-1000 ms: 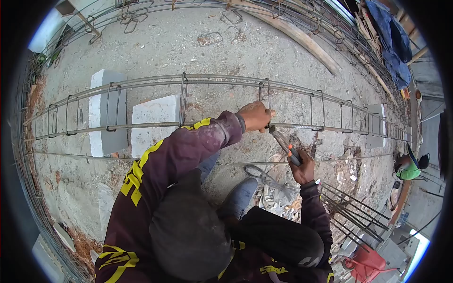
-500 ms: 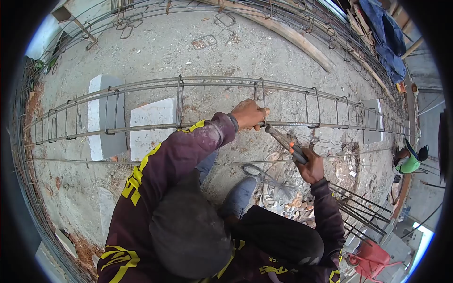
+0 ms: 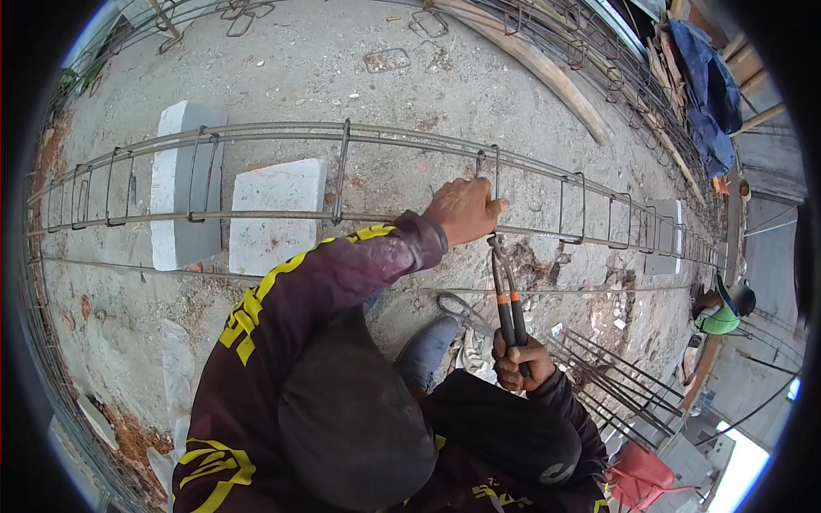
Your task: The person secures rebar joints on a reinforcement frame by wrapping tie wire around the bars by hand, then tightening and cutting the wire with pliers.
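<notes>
A long rebar cage (image 3: 282,217) with square stirrups runs across the view, partly resting on pale blocks. My left hand (image 3: 466,211) is closed on the cage at a stirrup (image 3: 498,171), its fingers curled round the near bar. My right hand (image 3: 523,363) grips the dark handles of a pair of steel pincers (image 3: 508,299) with orange bands. The jaws point away from me and touch or nearly touch the near bar, just below my left hand. Any tie wire between the jaws is too small to make out.
Pale blocks (image 3: 278,205) lie under the cage at left, another block (image 3: 664,238) at right. Loose rods (image 3: 620,376) stick out near my right arm. A wooden pole (image 3: 547,77) lies beyond. Another person (image 3: 718,312) is at far right, above a red wheelbarrow (image 3: 637,474).
The pincers have swung from a slant to nearly upright as my right hand moved left and toward me. My left hand stays on the cage. The view has shifted slightly.
</notes>
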A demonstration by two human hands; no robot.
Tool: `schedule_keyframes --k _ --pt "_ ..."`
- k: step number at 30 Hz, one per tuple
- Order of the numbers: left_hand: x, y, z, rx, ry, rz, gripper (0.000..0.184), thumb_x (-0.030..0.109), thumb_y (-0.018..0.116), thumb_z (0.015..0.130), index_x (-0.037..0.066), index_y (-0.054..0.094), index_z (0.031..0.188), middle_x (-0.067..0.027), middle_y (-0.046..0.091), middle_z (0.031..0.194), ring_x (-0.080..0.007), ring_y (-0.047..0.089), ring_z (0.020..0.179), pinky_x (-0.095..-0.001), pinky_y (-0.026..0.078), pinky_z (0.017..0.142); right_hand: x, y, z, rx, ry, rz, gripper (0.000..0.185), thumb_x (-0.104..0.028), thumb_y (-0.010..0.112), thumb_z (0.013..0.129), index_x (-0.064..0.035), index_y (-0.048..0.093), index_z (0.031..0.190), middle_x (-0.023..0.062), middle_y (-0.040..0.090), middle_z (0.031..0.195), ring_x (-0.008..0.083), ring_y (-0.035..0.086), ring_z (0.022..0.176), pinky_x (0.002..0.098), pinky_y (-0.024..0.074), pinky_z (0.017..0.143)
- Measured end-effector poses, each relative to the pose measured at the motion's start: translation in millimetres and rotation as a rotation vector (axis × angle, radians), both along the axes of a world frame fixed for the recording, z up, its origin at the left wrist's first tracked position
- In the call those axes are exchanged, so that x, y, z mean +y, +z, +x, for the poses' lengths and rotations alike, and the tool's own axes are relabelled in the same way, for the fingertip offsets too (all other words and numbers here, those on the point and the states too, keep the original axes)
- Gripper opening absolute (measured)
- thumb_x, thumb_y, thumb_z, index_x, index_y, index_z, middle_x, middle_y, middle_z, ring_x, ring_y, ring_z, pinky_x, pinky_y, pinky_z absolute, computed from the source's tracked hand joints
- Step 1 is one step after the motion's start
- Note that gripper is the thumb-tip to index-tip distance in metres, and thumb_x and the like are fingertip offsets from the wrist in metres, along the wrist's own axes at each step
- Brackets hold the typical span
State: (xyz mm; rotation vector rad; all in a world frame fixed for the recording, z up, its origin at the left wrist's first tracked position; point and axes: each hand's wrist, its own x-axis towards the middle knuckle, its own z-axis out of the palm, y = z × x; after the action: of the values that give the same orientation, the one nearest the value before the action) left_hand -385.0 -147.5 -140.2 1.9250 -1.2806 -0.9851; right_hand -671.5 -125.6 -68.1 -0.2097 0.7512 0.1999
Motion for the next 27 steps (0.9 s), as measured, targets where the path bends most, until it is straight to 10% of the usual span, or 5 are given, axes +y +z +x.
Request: schedule_keyframes --k 9,13,18,22,27 --pt "33 -16 -57 -0.336 -0.671 -1.059 0.034 0.011 0.065 0.076 0.013 0.062 0.111 -0.0047 0.064 0.104 -0.023 0.061 0.106 -0.0462 0.012 0.125 3 -12 -1 -0.031 -0.051 0.123 0.025 -0.017 0.07 0.083 -0.004 0.048 0.082 0.0026 0.046 0.059 0.0136 0.044 0.041 0.0283 0.0361 0.035" --pt "18 -9 -81 -0.312 -0.878 -0.575 0.019 0.021 0.066 0.072 0.012 0.067 0.089 -0.0013 0.063 0.076 -0.0216 0.066 0.092 -0.0413 0.051 0.091 -6 -2 3 0.058 0.071 -0.124 0.024 -0.017 0.07 0.081 -0.0011 0.052 0.084 0.0061 0.052 0.061 0.0194 0.055 0.045 0.0313 0.0445 0.038" --pt "5 -2 -98 -0.333 -0.712 -0.523 0.015 0.023 0.064 0.075 0.008 0.068 0.073 -0.01 0.069 0.076 -0.0281 0.068 0.078 -0.0427 0.053 0.064 -4 20 5 0.614 0.67 -2.077 0.031 -0.017 0.065 0.087 0.0051 0.054 0.105 0.0258 0.061 0.075 0.0456 0.061 0.064 0.0494 0.0488 0.057" --pt "12 6 -90 -0.304 -0.715 -0.583 0.013 0.021 0.066 0.076 0.009 0.067 0.076 -0.0099 0.068 0.078 -0.0275 0.068 0.084 -0.043 0.053 0.074 7 -6 0 0.585 0.731 -1.881 0.019 -0.015 0.064 0.091 0.0019 0.056 0.092 0.0155 0.058 0.061 0.0363 0.056 0.047 0.0446 0.0448 0.047" --pt "53 28 -35 0.231 -0.397 -0.995 0.029 0.034 0.079 0.078 0.01 0.063 0.084 -0.0103 0.065 0.09 -0.0248 0.067 0.092 -0.0457 0.051 0.095 11 8 10 0.313 0.036 -0.356 0.013 -0.011 0.064 0.093 -0.0035 0.054 0.09 0.0006 0.046 0.062 0.0075 0.042 0.049 0.023 0.0309 0.04"
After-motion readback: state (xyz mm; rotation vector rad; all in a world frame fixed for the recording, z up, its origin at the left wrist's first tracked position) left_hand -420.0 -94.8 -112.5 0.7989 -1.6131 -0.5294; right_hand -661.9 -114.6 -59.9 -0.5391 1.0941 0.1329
